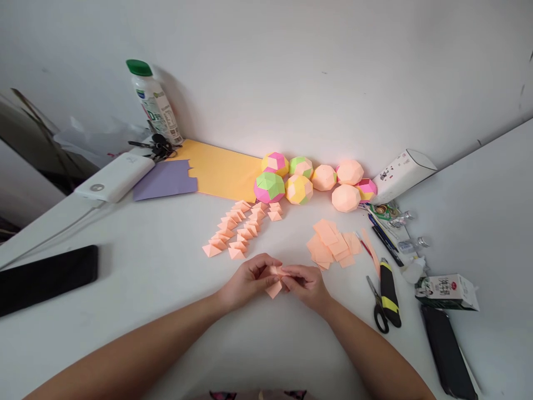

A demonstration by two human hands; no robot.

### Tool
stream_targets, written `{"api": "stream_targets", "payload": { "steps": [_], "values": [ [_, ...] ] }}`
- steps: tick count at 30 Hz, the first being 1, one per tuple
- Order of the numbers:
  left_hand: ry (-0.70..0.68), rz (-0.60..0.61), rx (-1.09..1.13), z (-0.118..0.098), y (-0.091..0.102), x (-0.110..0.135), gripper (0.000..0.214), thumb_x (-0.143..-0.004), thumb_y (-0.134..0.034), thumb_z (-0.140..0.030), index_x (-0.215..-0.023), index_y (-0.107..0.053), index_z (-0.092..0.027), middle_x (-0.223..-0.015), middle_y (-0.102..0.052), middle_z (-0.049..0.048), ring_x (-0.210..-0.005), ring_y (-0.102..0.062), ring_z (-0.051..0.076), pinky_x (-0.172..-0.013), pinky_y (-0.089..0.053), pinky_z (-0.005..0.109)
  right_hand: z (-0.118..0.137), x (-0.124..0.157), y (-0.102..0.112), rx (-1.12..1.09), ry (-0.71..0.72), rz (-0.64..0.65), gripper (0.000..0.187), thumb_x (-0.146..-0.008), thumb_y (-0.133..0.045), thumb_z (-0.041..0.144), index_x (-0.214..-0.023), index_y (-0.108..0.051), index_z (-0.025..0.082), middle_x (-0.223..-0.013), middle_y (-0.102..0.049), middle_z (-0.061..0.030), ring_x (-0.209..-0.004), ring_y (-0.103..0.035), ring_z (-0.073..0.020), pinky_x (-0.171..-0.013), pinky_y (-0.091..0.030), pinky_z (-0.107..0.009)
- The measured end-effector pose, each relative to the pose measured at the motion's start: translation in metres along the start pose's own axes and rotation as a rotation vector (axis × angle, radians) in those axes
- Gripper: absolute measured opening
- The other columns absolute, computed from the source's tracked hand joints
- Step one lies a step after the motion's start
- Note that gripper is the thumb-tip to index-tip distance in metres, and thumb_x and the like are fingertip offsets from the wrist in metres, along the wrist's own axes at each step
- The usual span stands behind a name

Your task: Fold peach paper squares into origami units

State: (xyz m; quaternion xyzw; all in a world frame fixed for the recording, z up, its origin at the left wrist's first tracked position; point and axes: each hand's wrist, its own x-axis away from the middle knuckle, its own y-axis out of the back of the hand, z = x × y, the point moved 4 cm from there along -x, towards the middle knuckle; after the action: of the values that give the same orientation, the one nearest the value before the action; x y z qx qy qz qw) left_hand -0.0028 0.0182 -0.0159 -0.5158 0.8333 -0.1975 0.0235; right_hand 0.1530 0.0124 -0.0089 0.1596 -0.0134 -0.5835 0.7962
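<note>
A peach paper piece [273, 290] is held up between the left hand [246, 283] and right hand [308, 284], nearer than the folded peach rows [227, 224] and left of the loose peach sheets [333, 244]. It looks creased, one corner pointing near. Each hand pinches its own side with bent fingers, the forearms [166, 331] angling in from near left and near right.

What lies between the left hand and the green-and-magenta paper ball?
In the head view, rows of folded peach paper pieces lie between the left hand and the green-and-magenta paper ball.
</note>
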Motion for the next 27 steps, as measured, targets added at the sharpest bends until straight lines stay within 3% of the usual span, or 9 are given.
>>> {"api": "stream_targets", "payload": {
  "steps": [8,16,27],
  "values": [
    [0.013,0.023,0.051,0.0021,-0.0001,-0.0012,0.022,-0.077,-0.066,-0.031,-0.096,-0.061,-0.02,-0.084,-0.065,0.0026,-0.083,-0.062,0.019,-0.077,-0.049,0.033,0.003,0.0006,-0.003,0.081,0.009,0.012,0.013,-0.082,-0.058,0.021,-0.091,-0.066,0.019,-0.063,-0.067,-0.0026,-0.05,-0.06,-0.0138,-0.047,-0.048,-0.024],
    [-0.028,0.01,-0.107,0.0038,0.0042,-0.0029,0.024,-0.076,-0.065,-0.031,-0.097,-0.061,-0.02,-0.084,-0.052,0.0006,-0.073,-0.054,0.013,-0.066,-0.045,0.027,0.0008,0.0014,-0.0033,0.089,0.017,0.02,0.013,-0.082,-0.055,0.02,-0.092,-0.064,0.017,-0.067,-0.068,-0.0043,-0.052,-0.061,-0.0138,-0.048,-0.048,-0.024],
    [-0.028,-0.012,-0.132,0.0084,0.0047,-0.0037,0.024,-0.08,-0.061,-0.034,-0.096,-0.054,-0.019,-0.081,-0.052,-0.0003,-0.073,-0.056,0.014,-0.065,-0.047,0.028,0.0002,0.0048,-0.0055,0.215,0.084,0.019,0.015,-0.078,-0.062,0.022,-0.093,-0.062,0.018,-0.061,-0.059,0.0007,-0.045,-0.049,-0.0087,-0.044,-0.041,-0.019]
  ]
}}
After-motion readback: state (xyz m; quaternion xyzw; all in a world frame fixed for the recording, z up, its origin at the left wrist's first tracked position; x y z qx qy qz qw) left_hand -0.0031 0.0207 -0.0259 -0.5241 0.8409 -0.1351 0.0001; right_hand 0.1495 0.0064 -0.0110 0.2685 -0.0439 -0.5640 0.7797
